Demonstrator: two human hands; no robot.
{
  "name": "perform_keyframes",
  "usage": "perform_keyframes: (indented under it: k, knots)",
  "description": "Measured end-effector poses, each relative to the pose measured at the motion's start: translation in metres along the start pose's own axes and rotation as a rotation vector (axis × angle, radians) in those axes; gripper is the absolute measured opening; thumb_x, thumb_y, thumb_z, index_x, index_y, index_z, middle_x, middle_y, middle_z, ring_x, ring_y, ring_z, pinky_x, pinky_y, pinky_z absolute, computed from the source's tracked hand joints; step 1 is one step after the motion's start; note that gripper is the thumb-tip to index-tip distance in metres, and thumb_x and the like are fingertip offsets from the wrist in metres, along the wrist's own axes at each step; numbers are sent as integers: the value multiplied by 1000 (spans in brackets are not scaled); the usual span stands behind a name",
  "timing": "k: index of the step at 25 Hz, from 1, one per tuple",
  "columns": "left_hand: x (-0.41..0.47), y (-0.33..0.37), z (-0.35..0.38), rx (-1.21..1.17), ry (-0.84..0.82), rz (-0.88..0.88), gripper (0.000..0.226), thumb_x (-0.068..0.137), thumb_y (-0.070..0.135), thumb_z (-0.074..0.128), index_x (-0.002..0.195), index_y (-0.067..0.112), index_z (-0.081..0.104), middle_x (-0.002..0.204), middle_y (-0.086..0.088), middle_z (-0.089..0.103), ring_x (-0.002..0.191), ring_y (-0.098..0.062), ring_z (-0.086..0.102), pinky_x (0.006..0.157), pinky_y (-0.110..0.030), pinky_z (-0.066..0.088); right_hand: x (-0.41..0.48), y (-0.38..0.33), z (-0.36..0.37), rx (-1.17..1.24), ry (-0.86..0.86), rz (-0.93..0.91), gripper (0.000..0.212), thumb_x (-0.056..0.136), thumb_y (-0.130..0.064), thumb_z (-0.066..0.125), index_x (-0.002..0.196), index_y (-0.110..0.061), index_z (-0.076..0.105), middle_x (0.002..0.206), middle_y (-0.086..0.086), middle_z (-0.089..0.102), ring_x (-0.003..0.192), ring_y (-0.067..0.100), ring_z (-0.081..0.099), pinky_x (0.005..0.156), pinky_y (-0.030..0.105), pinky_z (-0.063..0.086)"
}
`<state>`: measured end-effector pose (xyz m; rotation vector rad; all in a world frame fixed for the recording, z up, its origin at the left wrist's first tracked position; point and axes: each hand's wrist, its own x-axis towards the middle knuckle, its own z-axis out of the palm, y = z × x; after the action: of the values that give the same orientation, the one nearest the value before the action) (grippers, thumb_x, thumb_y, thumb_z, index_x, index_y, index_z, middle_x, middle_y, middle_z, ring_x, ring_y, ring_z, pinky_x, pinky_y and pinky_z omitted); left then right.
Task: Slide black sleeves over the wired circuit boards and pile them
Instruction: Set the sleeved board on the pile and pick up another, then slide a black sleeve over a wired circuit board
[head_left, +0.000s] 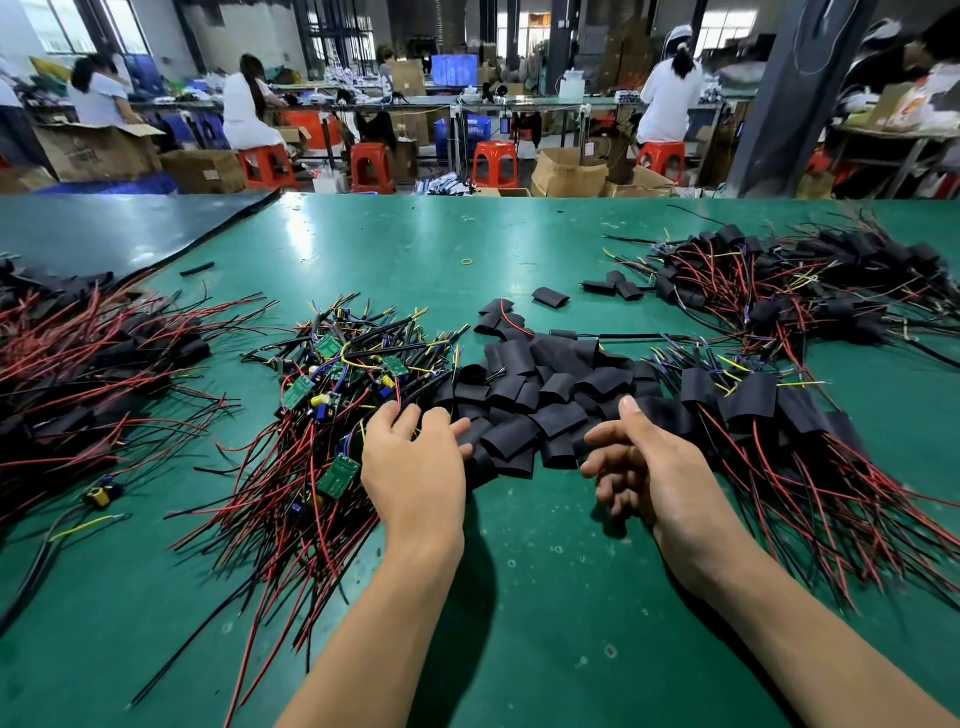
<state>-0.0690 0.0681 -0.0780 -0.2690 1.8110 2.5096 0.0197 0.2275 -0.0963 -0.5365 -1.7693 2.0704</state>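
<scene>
Both hands lie low over the green bench (519, 597), at the near edge of a heap of loose black sleeves (530, 400). The left hand (415, 462) is palm down, with its fingers (441, 421) spread and loosely bent. The fingertips touch the nearest sleeves and the thumb lies against the red and black wires beside them. It seems to hold nothing, though its underside is hidden. The right hand (649, 467) is turned on edge, thumb up, with its fingers loosely curled toward the palm and nothing in them. It sits just in front of the sleeves.

Left of the sleeves is a tangle of bare boards (332, 395), green, with their wires fanning toward the camera. Right of the right hand lies a row of sleeved boards (753, 405), their wires trailing down the bench. A bigger sleeved pile (831, 291) sits farther back on the right, and another pile (78, 364) is at the far left beside a dark mat (104, 228). A few stray sleeves and a yellow band (467, 261) lie beyond the heap.
</scene>
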Motion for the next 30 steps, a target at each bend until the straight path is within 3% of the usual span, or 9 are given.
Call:
perform_keyframes:
  k: [3, 7, 10, 14, 18, 20, 22, 24, 30]
  knots:
    - [-4, 1, 3, -75, -37, -84, 50, 94, -3, 52, 142, 0, 40, 102, -5, 63, 88, -27, 75, 70, -33, 62, 1, 1, 0, 14, 1, 1, 56, 78, -63, 57, 87, -9, 68, 71, 12, 70, 49, 15, 56, 40, 22, 40]
    - [-1, 2, 2, -147, -104, -169, 38, 92, -7, 54, 130, -12, 49, 107, -20, 66, 84, -27, 76, 75, -34, 62, 1, 2, 0, 3, -6, -6, 55, 80, -61, 57, 88, -8, 67, 71, 11, 70, 49, 15, 56, 41, 22, 40]
    - [-6, 6, 4, -173, -207, -222, 12, 94, 0, 58, 102, -8, 63, 86, -19, 73, 67, -21, 74, 61, -26, 61, -1, 2, 1, 15, -14, -23, 46, 78, -55, 63, 86, -10, 68, 70, 9, 69, 50, 13, 55, 42, 21, 41]
    - [-25, 7, 12, 3, -506, -318, 10, 91, 13, 64, 88, 6, 68, 63, -1, 67, 39, -11, 53, 39, -19, 42, -6, 3, -1, -172, -40, -149, 12, 83, -20, 77, 92, -19, 70, 74, 6, 69, 56, 12, 56, 51, 21, 46]
    - [-48, 0, 16, 158, -923, -354, 19, 92, 13, 63, 74, 11, 68, 60, -2, 61, 31, -12, 46, 33, -16, 33, -12, 2, -5, -407, -98, -350, 66, 73, -3, 69, 132, -30, 59, 88, 10, 70, 65, 9, 57, 64, 22, 50]
    - [-53, -4, 16, 184, -1012, -359, 25, 92, 15, 66, 67, 15, 65, 59, -4, 60, 30, -13, 47, 32, -16, 33, -14, 2, -5, -483, -85, -393, 69, 71, -9, 65, 135, -32, 59, 81, 4, 70, 60, 5, 54, 59, 16, 45]
    - [-51, -6, 16, 202, -1002, -334, 29, 91, 21, 68, 63, 18, 62, 59, -4, 60, 32, -13, 48, 34, -17, 32, -15, 2, -2, -395, -19, -410, 39, 86, -16, 75, 122, -33, 69, 79, -5, 72, 64, 3, 59, 62, 14, 47]
    - [-45, -9, 17, 203, -909, -304, 29, 90, 26, 69, 63, 19, 61, 58, -3, 58, 33, -14, 46, 35, -18, 32, -15, -1, 1, -254, 55, -372, 18, 94, -25, 67, 110, -29, 74, 90, -7, 77, 76, 6, 68, 69, 17, 52]
    - [-32, -17, 14, 193, -674, -126, 10, 87, 31, 74, 96, 26, 75, 79, 4, 71, 46, -13, 56, 43, -18, 40, -7, -21, 3, 380, 30, 5, 34, 80, -41, 63, 94, -10, 63, 88, 11, 76, 47, 11, 60, 47, 19, 50]
